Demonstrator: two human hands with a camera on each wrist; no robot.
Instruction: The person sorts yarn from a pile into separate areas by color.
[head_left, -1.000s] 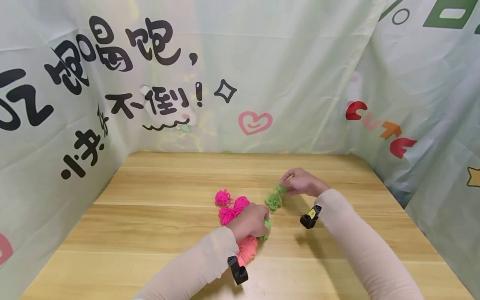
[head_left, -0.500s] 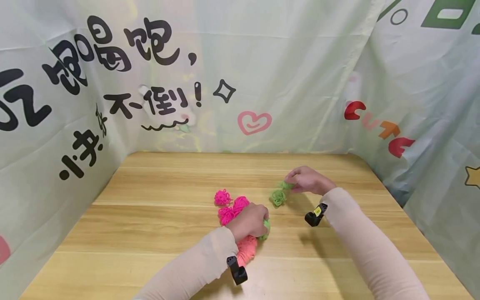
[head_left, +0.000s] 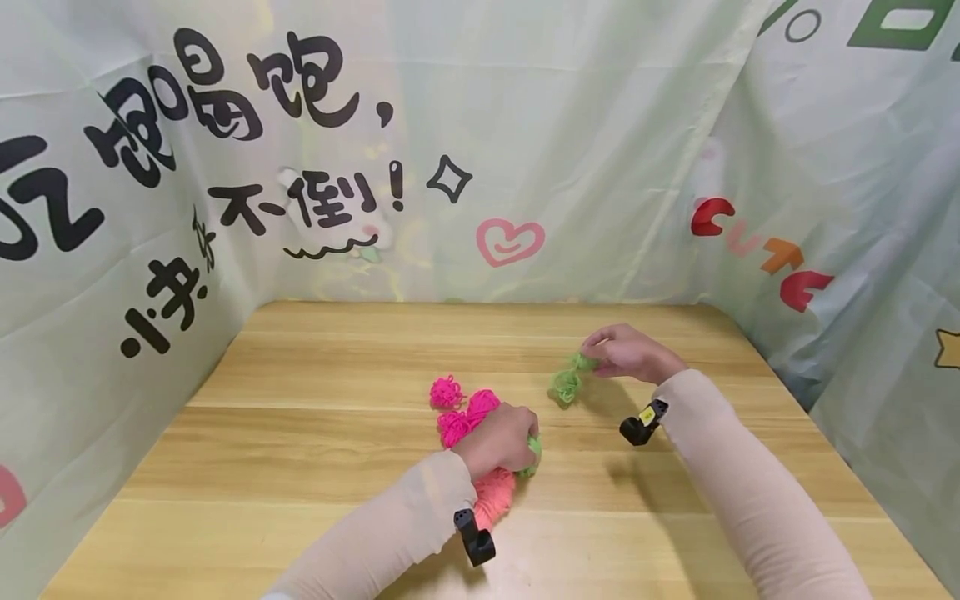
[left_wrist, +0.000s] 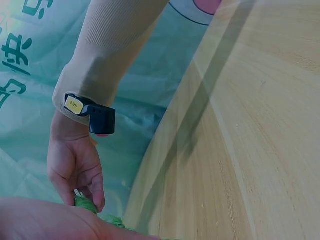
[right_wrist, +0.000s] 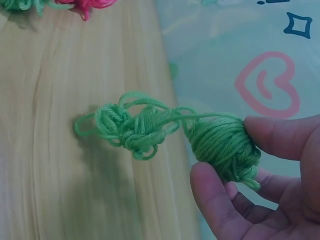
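My left hand (head_left: 517, 442) rests on the wooden table (head_left: 315, 433), its curled fingers gripping a bunch of yarn. Bright pink tufts (head_left: 459, 410) stick out beyond the knuckles, a salmon skein (head_left: 495, 492) lies under the wrist, and a green bit (head_left: 533, 450) shows at the fingertips. My right hand (head_left: 603, 354) pinches a small green yarn ball (right_wrist: 222, 142) between thumb and fingers. A loose green tangle (right_wrist: 132, 125) trails from the ball just above the table; it is the green tangle (head_left: 564, 386) left of that hand in the head view.
Printed fabric walls (head_left: 525, 150) close off the table at the back and on both sides. Black wrist cameras (head_left: 641, 425) hang under each sleeve. Bare wood stretches to the left and along the front edge.
My right hand has moved right and away with the green yarn, widening the gap to my left hand. The left hand has stayed put.
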